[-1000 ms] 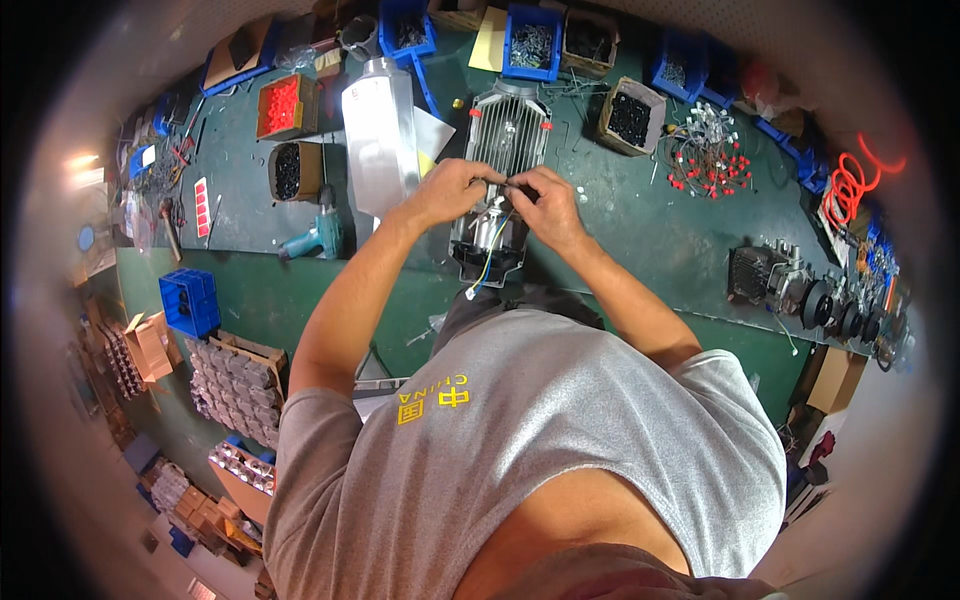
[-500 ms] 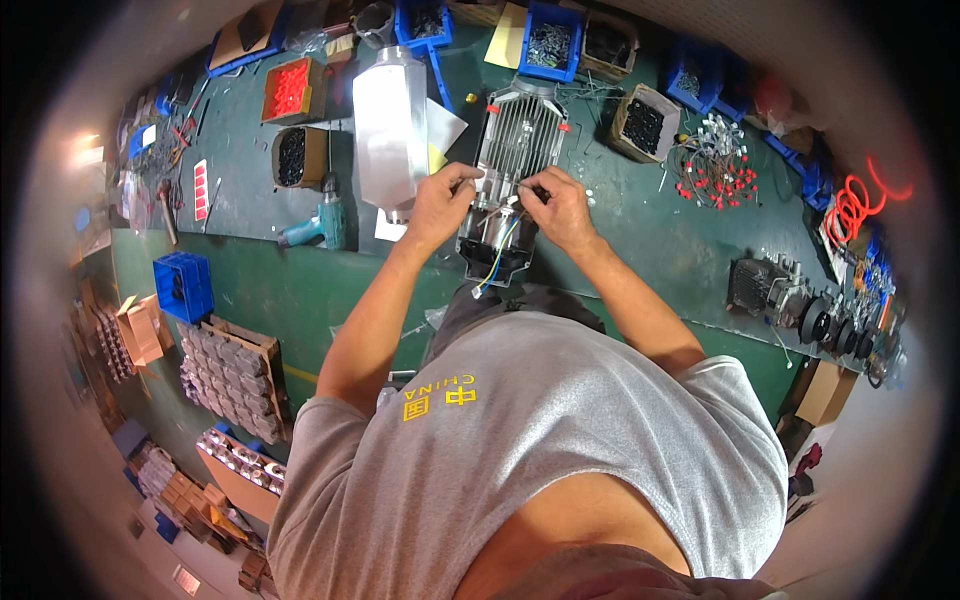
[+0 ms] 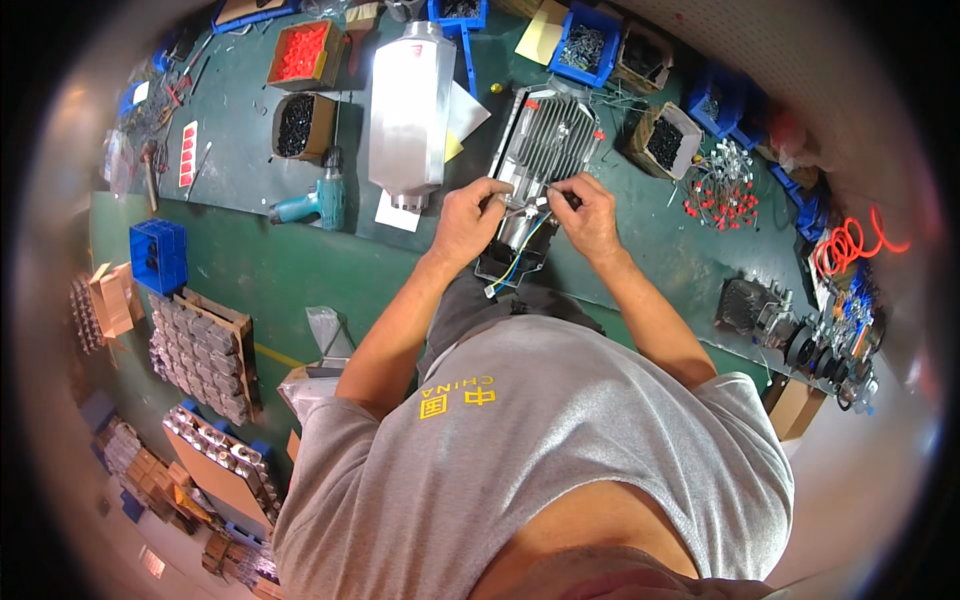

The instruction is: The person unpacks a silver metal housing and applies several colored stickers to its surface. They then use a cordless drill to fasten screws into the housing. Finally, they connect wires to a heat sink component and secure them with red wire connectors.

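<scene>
In front of me a finned metal housing [image 3: 553, 135] lies on the bench, its near end at the bench edge by my lap. Red bits sit at its upper sides. My left hand [image 3: 468, 222] is at the housing's left side, thumb and forefinger drawn together; what they grip is too small to make out. Opposite, my right hand [image 3: 592, 220] is closed in a pinch beside small white connectors, its fingertips hiding what they hold. Yellow and blue wires [image 3: 517, 262] run down between my hands to a white plug [image 3: 490, 292]. Left of the housing lies a smooth silver metal casing [image 3: 408, 115].
A teal power drill [image 3: 318, 203] lies at the left bench edge, below boxes of black parts [image 3: 318, 130] and red parts [image 3: 328, 60]. To the right are another box of black parts [image 3: 690, 140], a red-tipped wire bundle [image 3: 722, 190] and blue screw bins [image 3: 597, 25].
The whole view has shifted, so the bench items sit differently in it. The housing appears slightly more tilted. Both hands stay at its lower half, still pinching; the left fingers have curled in more.
</scene>
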Demonstrator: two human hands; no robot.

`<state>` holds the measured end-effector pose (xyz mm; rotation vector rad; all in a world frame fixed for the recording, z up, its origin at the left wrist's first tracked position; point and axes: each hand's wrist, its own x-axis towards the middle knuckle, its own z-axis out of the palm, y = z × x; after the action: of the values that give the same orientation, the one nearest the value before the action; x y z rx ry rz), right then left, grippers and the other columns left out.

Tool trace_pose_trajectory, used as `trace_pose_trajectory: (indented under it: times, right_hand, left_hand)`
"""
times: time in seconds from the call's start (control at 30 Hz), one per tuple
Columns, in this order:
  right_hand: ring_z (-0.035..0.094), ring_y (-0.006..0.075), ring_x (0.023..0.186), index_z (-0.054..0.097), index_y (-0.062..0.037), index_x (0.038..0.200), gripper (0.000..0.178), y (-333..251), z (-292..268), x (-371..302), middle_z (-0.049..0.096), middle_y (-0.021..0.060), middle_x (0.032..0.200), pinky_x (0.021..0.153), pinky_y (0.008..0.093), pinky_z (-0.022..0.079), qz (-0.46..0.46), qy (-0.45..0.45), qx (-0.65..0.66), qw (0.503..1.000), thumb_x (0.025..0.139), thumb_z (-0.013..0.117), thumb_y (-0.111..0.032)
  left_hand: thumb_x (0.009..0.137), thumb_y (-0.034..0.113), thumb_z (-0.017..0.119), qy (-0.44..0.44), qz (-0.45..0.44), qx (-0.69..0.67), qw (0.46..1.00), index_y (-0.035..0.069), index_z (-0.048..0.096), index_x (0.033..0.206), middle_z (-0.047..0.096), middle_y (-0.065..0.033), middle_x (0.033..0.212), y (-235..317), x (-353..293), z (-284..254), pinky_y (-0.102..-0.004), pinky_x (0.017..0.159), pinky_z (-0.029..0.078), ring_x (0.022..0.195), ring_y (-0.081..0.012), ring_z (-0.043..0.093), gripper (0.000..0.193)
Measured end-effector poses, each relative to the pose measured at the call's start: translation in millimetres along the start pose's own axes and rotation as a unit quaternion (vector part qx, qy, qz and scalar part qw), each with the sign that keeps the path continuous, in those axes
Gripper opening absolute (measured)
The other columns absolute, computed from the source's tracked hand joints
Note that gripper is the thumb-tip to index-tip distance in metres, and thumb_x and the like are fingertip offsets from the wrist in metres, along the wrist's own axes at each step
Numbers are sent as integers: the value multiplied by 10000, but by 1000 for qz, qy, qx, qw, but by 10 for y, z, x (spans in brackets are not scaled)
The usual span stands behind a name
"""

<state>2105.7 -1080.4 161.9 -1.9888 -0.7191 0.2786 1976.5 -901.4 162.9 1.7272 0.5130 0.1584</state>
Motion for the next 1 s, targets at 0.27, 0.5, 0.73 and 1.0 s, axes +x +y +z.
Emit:
trace_pose_trajectory:
  times: [0.27, 0.5, 0.73, 1.0]
  right_hand:
    - [617, 196, 654, 715, 3, 874, 83, 47, 29, 3, 629, 104, 780, 603, 322, 500, 28, -12, 7, 1000, 833, 755, -57]
    - [614, 194, 654, 716, 1, 881, 98, -26, 25, 21, 626, 106, 780, 596, 319, 496, 14, -18, -23, 999, 833, 764, -70]
    - [601, 195, 642, 719, -2, 888, 97, 3, 7, 8, 629, 104, 788, 583, 323, 486, 2, -9, -18, 1000, 836, 761, -71]
    - [651, 270, 723, 725, -7, 921, 113, -46, -32, 15, 662, 123, 822, 644, 360, 513, 5, -15, -8, 1000, 850, 741, -93]
  left_hand:
    - [935, 20, 606, 35, -16, -26, 999, 3, 728, 1061, 626, -26, 718, -84, -123, -133, -269, 600, 442, 659, -72, 525, 176]
    - [932, 18, 599, 31, -3, -11, 999, 1, 723, 1060, 591, -22, 686, -213, -103, -258, -273, 573, 418, 634, -72, 497, 179]
    - [936, 15, 600, 3, 15, 13, 1000, -8, 718, 1068, 577, 2, 687, -68, -57, -270, -262, 573, 408, 644, -60, 485, 178]
    - [944, 24, 612, -24, 32, 27, 999, -8, 708, 1072, 636, -45, 718, 27, -74, -88, -277, 600, 447, 653, -74, 530, 163]
